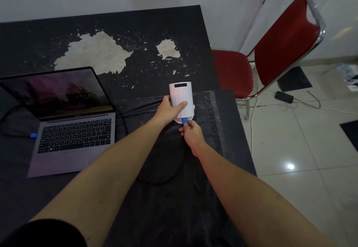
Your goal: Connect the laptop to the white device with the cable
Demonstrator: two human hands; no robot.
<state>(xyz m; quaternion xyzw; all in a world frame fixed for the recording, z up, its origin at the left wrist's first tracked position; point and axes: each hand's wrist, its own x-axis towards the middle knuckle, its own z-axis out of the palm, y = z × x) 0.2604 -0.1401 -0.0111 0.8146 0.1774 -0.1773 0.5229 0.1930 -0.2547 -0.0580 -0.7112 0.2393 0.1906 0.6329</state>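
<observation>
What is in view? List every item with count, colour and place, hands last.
Table: one, black with peeled pale patches, filling the left and centre.
Laptop: one, grey, open, on the table at left.
White device: one, white, centre of the table.
Cable: one, black with blue plugs; one plug at the laptop's left side, the other at the device's base.
Chair: one, red with a chrome frame, right of the table.
Adapter: one, black, on the floor under the chair.
Left hand: holds the device.
Right hand: pinches the blue plug.
</observation>
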